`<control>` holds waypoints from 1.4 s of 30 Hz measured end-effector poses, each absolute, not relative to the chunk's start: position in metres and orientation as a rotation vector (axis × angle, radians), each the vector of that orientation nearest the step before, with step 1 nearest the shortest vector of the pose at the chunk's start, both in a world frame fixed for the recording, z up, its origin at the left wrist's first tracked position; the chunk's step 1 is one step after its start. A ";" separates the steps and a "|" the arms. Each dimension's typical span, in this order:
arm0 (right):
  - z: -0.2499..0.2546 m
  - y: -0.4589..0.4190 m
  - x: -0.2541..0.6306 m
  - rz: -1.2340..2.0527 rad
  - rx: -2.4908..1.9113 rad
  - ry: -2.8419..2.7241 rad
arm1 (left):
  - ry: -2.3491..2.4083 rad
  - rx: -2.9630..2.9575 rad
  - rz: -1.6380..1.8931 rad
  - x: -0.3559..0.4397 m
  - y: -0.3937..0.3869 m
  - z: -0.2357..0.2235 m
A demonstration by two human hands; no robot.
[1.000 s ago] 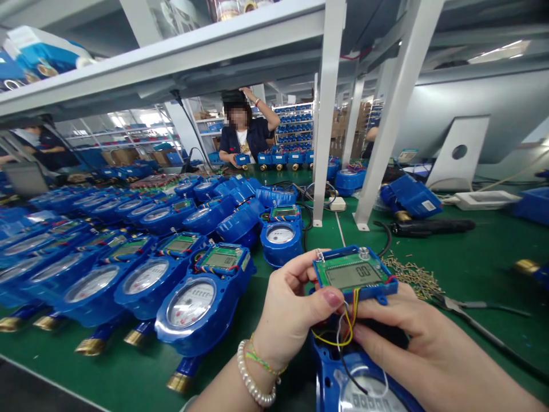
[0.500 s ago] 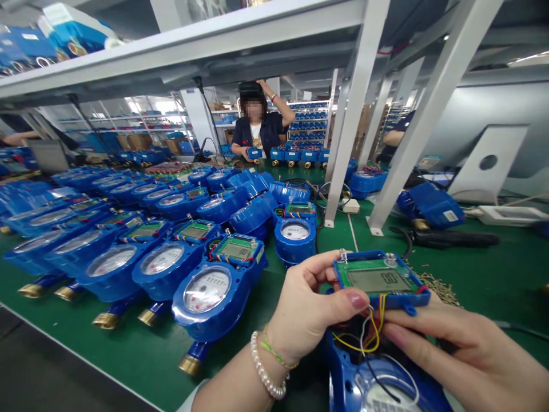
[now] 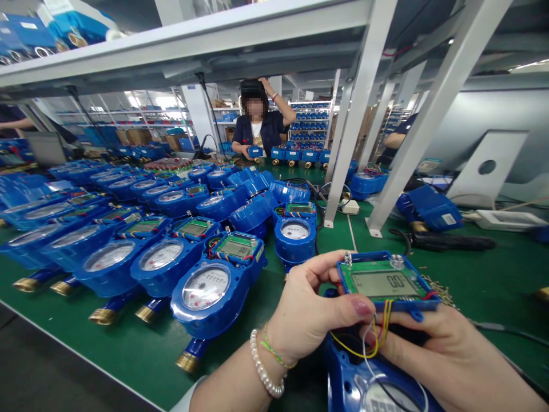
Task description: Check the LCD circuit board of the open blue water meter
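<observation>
Green bench: fingers pinching display module.

Rows of round blue plastic water meters with brass fittings cover the green bench mat. White slanted steel posts carry a grey overhead shelf. Across the bench a person in a dark jacket holds a small blue meter. A white power strip lies by the nearest post.

display modules in hand — 1 | hands — 2 | people opposite — 1
</observation>
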State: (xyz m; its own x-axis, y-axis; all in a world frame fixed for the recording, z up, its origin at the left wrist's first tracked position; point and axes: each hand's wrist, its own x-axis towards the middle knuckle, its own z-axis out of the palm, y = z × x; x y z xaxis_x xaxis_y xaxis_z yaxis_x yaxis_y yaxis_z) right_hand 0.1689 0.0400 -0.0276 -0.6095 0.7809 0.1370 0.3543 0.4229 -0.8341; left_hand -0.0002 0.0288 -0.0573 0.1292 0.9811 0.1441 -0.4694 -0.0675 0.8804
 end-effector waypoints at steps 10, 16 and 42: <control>-0.032 0.037 0.160 0.896 -0.983 -2.104 | 0.655 1.055 1.354 0.000 0.032 -0.059; -0.035 0.031 0.159 0.681 -0.994 -2.166 | 0.698 1.206 1.240 -0.014 0.032 -0.055; -0.025 0.029 0.174 0.647 -1.202 -2.070 | 0.658 1.020 1.311 -0.010 0.027 -0.071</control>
